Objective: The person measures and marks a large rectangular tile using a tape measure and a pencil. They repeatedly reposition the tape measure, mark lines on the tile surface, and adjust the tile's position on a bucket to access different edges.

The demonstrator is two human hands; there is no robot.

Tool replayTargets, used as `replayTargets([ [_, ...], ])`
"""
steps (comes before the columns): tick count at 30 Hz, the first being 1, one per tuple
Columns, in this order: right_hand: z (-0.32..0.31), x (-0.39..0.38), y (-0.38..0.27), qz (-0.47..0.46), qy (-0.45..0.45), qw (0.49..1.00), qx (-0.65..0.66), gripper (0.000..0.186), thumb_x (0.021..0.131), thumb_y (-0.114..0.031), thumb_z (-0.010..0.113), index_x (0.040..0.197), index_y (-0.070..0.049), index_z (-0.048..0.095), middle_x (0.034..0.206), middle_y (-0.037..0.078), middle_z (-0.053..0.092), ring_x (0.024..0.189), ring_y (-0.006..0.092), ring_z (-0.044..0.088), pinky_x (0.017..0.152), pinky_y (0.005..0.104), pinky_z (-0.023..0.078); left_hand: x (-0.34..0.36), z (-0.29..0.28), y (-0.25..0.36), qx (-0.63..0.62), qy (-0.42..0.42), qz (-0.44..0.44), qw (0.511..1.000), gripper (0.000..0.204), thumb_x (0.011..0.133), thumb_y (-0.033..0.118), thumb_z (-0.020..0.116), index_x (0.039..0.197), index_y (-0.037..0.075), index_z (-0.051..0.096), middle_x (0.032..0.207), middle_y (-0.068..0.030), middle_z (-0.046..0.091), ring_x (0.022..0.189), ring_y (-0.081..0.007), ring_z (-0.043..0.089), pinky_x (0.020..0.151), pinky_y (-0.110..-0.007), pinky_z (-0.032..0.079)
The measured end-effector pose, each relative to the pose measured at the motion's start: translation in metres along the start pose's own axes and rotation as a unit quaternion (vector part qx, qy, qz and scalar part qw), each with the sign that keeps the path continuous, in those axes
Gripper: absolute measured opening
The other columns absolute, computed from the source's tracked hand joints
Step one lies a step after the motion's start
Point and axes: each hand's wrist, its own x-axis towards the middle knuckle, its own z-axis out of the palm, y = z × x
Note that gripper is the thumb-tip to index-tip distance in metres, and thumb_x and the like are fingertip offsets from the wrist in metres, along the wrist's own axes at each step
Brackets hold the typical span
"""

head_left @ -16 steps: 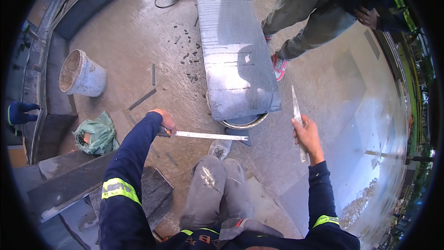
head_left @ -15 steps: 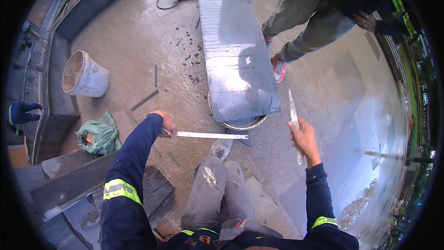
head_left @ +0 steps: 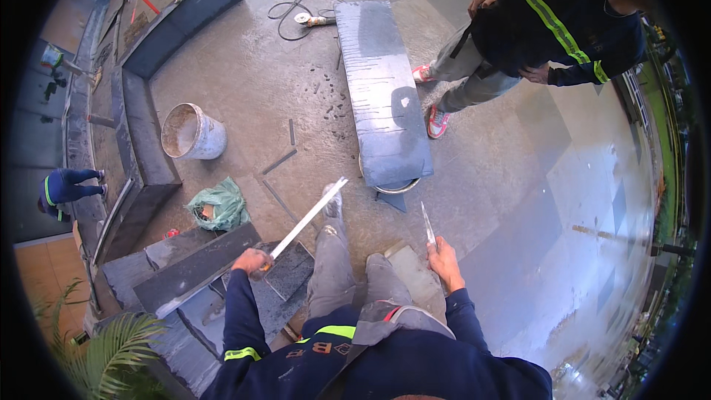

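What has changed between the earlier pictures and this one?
The left hand has moved back and left, away from the slab, toward the stone stack; its tape, earlier pointing right, now slants forward and right. The view has shifted too. Nothing was taken up or let go: the right hand keeps the pointed tool. The slab and bucket stay put.

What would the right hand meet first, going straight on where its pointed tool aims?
Probably the raised slab or the round rim under its near end, though the right hand may pass above.
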Motion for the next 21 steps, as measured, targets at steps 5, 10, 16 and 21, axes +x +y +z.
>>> replayTargets([
  [5, 0.028, 0.042, -0.107, -0.075, 0.008, 0.995, -0.062, 0.034, 0.107, -0.029, 0.059, 0.123, 0.001, 0.061, 0.069, 0.014, 0.068, 0.057, 0.0269, 0.07, 0.055, 0.0424, 0.055, -0.026, -0.015, -0.038, -0.165, 0.041, 0.006, 0.985, 0.025, 0.092, 0.016, 0.067, 0.1, 0.001, 0.084, 0.103, -0.0108, 0.083, 0.099, -0.019, 0.076, 0.093, -0.035, 0.056],
  [10, 0.075, 0.154, -0.239, -0.069, -0.048, 0.996, -0.018, 0.031, 0.107, -0.027, 0.06, 0.121, -0.001, 0.064, 0.073, 0.014, 0.07, 0.057, 0.0272, 0.07, 0.058, 0.0436, 0.056, 0.04, -0.121, -0.003, -0.015, 0.119, 0.053, 0.991, 0.03, 0.093, 0.03, 0.071, 0.097, 0.004, 0.085, 0.09, -0.0157, 0.08, 0.089, -0.0226, 0.074, 0.086, -0.039, 0.056],
  [16, 0.107, 0.229, -0.291, -0.063, -0.016, 0.998, -0.003, 0.03, 0.107, -0.027, 0.058, 0.111, 0.001, 0.068, 0.076, 0.013, 0.072, 0.058, 0.0254, 0.07, 0.058, 0.0413, 0.058, 0.14, -0.297, 0.141, -0.044, 0.139, 0.006, 0.989, 0.04, 0.092, 0.045, 0.072, 0.098, 0.007, 0.085, 0.083, -0.015, 0.078, 0.085, -0.0263, 0.075, 0.079, -0.043, 0.055],
  [21, 0.091, 0.266, -0.312, 0.09, -0.011, 0.994, 0.055, 0.032, 0.108, -0.03, 0.057, 0.115, -0.001, 0.067, 0.074, 0.011, 0.072, 0.055, 0.0221, 0.068, 0.053, 0.0388, 0.056, 0.238, -0.416, 0.309, 0.039, 0.118, 0.068, 0.99, 0.042, 0.094, 0.047, 0.072, 0.1, 0.007, 0.085, 0.086, -0.0168, 0.079, 0.085, -0.029, 0.077, 0.079, -0.042, 0.058],
])
